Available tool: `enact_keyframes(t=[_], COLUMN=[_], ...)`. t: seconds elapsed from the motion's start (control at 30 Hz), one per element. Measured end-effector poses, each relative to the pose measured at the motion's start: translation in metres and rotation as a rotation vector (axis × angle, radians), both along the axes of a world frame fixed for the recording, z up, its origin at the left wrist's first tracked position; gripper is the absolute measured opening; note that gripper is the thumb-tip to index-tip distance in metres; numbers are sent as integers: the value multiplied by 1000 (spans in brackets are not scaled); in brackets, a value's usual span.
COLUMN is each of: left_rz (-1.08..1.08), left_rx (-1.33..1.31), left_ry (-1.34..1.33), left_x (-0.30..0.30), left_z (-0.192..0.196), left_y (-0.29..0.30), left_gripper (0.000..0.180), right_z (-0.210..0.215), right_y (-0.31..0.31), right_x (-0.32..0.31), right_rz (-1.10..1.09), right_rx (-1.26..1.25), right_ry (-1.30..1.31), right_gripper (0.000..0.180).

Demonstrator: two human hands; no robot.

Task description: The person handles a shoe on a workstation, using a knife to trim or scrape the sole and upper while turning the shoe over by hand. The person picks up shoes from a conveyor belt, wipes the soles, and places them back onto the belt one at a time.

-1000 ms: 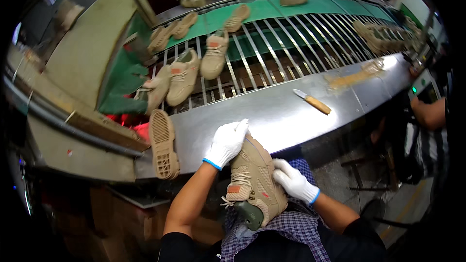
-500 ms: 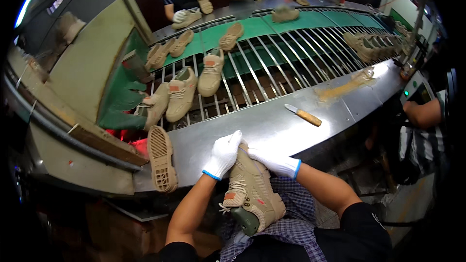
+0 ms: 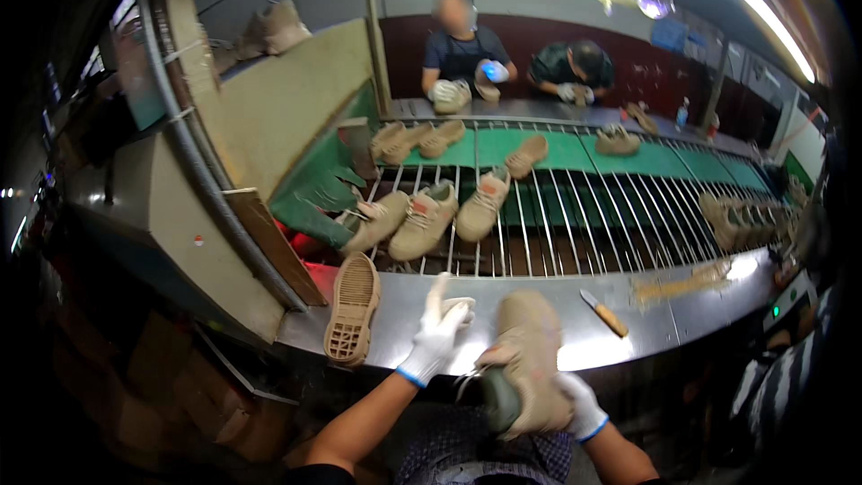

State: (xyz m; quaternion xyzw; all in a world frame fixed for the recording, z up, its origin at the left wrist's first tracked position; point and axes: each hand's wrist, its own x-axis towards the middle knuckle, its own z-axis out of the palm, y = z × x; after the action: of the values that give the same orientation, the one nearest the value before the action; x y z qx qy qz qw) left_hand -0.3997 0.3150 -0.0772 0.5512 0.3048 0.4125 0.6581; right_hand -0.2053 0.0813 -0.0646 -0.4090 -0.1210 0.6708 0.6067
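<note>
A beige lace-up shoe upper (image 3: 530, 341) is raised in front of me, toe pointing away, with a dark green lining at its collar. My right hand (image 3: 584, 409), in a white glove with a blue cuff, grips it at the heel end; the shoe hides some of the fingers. Off the shoe to its left, my left hand (image 3: 440, 330) is gloved the same way. Its fingers are apart, one pointing up, and it holds nothing. Left of that hand, a beige shoe sole (image 3: 353, 305) rests on the metal table, tread side showing.
A wooden-handled knife (image 3: 606, 316) lies on the metal table edge (image 3: 669, 305). Beyond are metal rollers (image 3: 575, 216) carrying several beige shoes (image 3: 426, 220), a green belt (image 3: 575, 145) with loose soles, and two people at the far side. More shoes (image 3: 750, 223) stand in a row at right.
My left hand has let go of the shoe and moved off it. My right hand has shifted to the heel and lifted the shoe from my lap. The view has tilted up.
</note>
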Motion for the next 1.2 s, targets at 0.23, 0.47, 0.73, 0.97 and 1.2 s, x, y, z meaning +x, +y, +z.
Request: enact_keyframes(t=[0.23, 0.47, 0.73, 0.97, 1.2], left_rz=[707, 1305, 1206, 1046, 293], left_rx=[444, 377, 513, 517, 418], left_ry=[-491, -706, -445, -280, 188], left_x=[-162, -302, -370, -307, -188], left_z=[134, 143, 199, 226, 216], left_y=[-37, -76, -61, -78, -47], left_gripper=[97, 83, 96, 85, 96], right_z=[20, -81, -122, -51, -67], right_y=[128, 241, 292, 252, 262], right_x=[204, 236, 90, 56, 72], right_rz=[-279, -364, -204, -218, -178], right_rx=[345, 236, 277, 344, 283], right_ry=[-54, -466, -990, -1357, -787], right_gripper=[68, 51, 42, 33, 31])
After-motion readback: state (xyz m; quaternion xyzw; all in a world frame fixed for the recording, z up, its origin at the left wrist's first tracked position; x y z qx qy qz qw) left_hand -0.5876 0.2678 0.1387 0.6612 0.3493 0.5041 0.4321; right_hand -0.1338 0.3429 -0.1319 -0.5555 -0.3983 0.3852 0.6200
